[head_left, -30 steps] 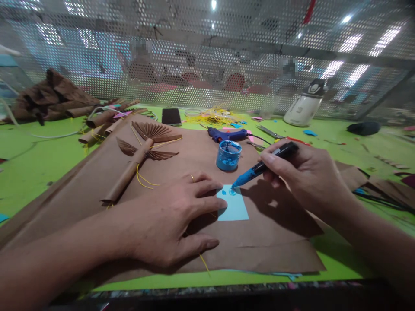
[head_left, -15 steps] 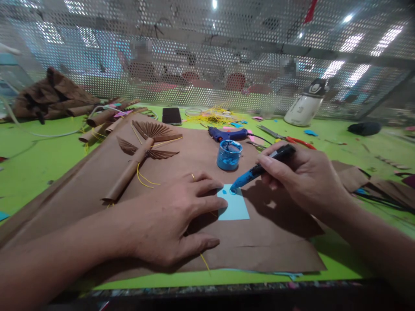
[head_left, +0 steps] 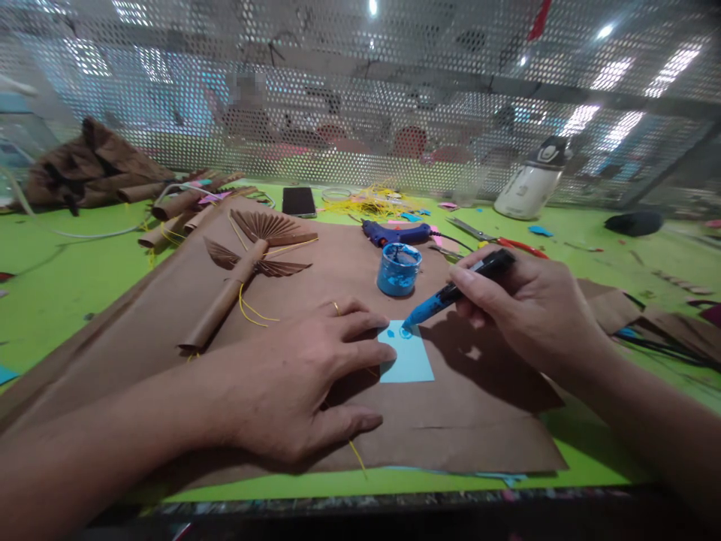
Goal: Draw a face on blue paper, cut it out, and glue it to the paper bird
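Note:
A black marker [head_left: 449, 294], its lower part smeared with blue paint, is gripped in my right hand [head_left: 521, 308]. Its tip meets the top of a small light-blue paper [head_left: 410, 362], which bears a blue dab and a small blue ring. My left hand [head_left: 304, 368] lies with fingers spread, two fingertips resting on the paper's left edge. Just beyond the paper stands an open jar of blue paint [head_left: 399, 272]. All of this rests on a large brown paper sheet [head_left: 473, 443].
Left of the jar lies a brown paper dragonfly-like figure [head_left: 230, 300]. Behind are a blue glue gun [head_left: 399, 233], orange-handled scissors [head_left: 507, 244], a phone [head_left: 298, 201], yellow strings [head_left: 372, 203] and a white bottle [head_left: 529, 184]. A perforated metal screen [head_left: 360, 98] closes off the back.
The blue ring on the light-blue paper shows more clearly, with the marker tip now at its upper edge. My left hand is almost unmoved.

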Available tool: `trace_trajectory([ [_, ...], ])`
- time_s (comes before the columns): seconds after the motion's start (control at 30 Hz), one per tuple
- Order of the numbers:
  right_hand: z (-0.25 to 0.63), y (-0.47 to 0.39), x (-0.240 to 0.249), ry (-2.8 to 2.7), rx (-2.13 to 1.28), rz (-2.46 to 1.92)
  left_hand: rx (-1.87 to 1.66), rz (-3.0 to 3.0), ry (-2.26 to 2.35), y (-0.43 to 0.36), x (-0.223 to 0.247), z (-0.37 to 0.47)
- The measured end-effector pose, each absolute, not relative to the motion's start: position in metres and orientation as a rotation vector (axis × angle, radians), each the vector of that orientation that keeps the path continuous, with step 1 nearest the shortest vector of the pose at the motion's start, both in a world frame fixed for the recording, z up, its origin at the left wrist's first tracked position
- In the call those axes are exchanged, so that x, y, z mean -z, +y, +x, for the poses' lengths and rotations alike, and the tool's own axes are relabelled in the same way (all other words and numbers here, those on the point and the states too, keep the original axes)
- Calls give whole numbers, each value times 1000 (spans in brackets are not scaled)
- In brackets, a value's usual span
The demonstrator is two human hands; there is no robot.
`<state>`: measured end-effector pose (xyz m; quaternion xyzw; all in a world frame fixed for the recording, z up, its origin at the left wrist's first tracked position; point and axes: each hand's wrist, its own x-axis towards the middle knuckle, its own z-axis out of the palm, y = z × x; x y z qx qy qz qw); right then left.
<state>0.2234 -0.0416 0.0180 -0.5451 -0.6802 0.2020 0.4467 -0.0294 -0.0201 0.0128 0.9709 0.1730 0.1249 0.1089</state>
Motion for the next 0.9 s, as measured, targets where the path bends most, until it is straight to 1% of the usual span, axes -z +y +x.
trace_trajectory([
  [0.5,222,-41,-14,-1703,-467,-1269,-334,2881,492,-19,-13,-29],
  [0.9,224,-40,-13,-1650,-444,-1301,-331,2869,518,-20,-13,-29],
])
